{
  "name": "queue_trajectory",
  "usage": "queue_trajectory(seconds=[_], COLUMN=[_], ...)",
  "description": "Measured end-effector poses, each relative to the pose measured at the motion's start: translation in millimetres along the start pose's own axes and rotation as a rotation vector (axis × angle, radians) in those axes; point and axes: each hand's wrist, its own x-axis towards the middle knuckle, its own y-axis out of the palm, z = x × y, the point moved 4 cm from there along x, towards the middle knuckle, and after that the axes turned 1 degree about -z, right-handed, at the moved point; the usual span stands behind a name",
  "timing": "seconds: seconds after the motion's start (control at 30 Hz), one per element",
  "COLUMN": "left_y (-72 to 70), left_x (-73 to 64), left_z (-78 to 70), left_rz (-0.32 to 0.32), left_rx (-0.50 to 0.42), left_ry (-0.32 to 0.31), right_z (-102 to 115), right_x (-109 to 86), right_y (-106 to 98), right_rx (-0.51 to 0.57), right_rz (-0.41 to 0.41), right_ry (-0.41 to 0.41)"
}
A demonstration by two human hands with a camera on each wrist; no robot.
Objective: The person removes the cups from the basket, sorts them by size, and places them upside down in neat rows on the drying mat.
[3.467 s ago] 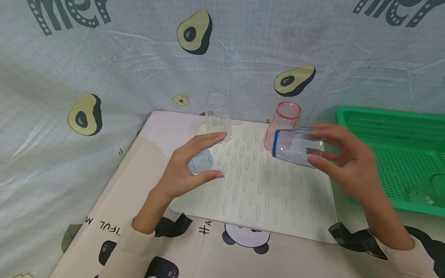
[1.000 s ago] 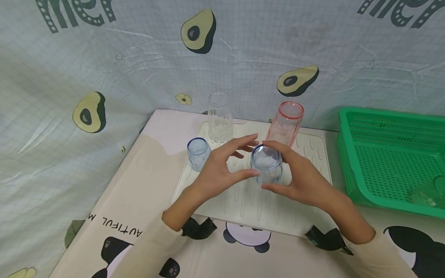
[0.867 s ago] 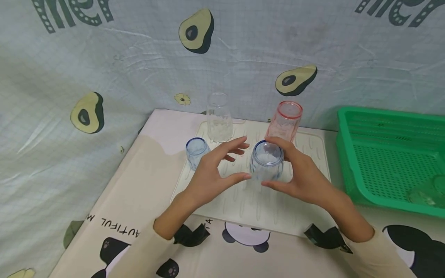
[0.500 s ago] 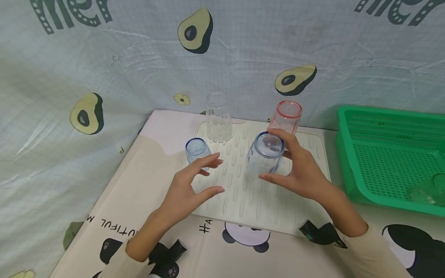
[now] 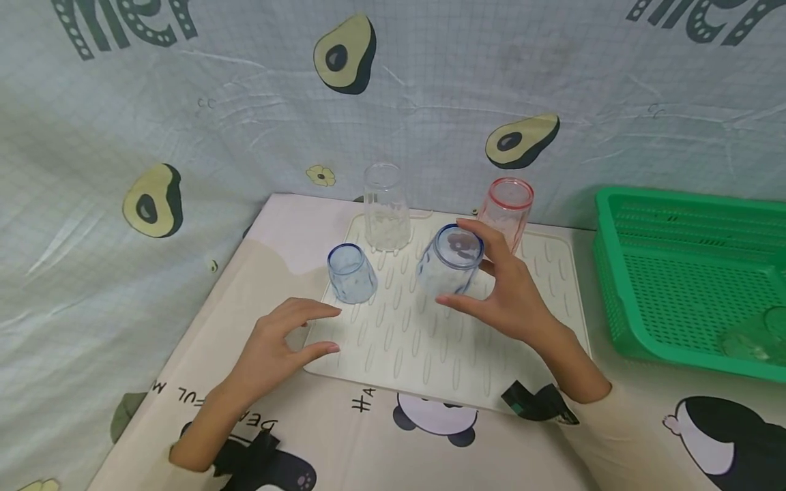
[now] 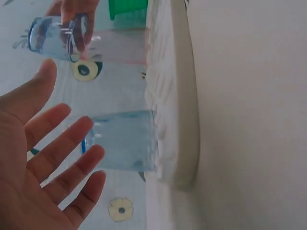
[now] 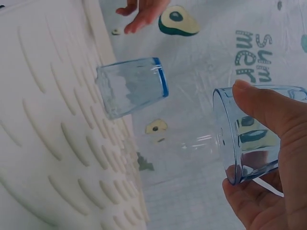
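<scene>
My right hand (image 5: pixel 506 286) holds a blue-tinted drinking glass (image 5: pixel 451 259) tilted above the white ridged drainboard (image 5: pixel 405 368), thumb and fingers on opposite sides of it. In the right wrist view this glass (image 7: pixel 254 134) shows beside the thumb. My left hand (image 5: pixel 276 348) is held off the board's left front edge, thumb and fingers spread apart with nothing between them. Just beyond its fingertips a smaller-looking blue glass (image 5: pixel 352 274) stands on the board, its dark blue rim up. The left wrist view has that standing glass (image 6: pixel 122 141) past my fingers.
A tall clear glass (image 5: pixel 387 211) and a red-rimmed pink glass (image 5: pixel 506 211) stand at the board's back. On the right is a green plastic basket (image 5: pixel 626 327) with a greenish glass (image 5: pixel 758 337) lying in it. A printed cloth (image 5: pixel 245 116) hangs behind.
My right hand brought the blue glass from near the basket to over the board, and it now sits further left. My left hand, beside that glass one second ago, has drawn back left and toward me.
</scene>
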Motion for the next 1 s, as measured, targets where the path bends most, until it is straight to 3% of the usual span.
queue_trajectory(seconds=[0.3,0.53,0.7,1.0], left_y=[-6.1,-1.7,2.7,3.5], left_x=[-13.4,-23.5,-27.9,-30.9], left_z=[38.0,64.1,71.6,74.2], left_rz=[0.072,0.137,0.176,0.181], left_rx=[0.093,0.077,0.062,0.073], left_ry=[-0.080,-0.104,-0.076,-0.072], right_z=[-7.9,-11.6,-14.3,-24.4], right_x=[4.4,8.4,11.9,10.9], right_y=[12.5,26.6,35.4,53.4], right_rx=[0.026,0.048,0.038,0.066], right_rz=[-0.023,-0.024,-0.025,-0.006], right_ry=[0.026,0.056,0.078,0.139])
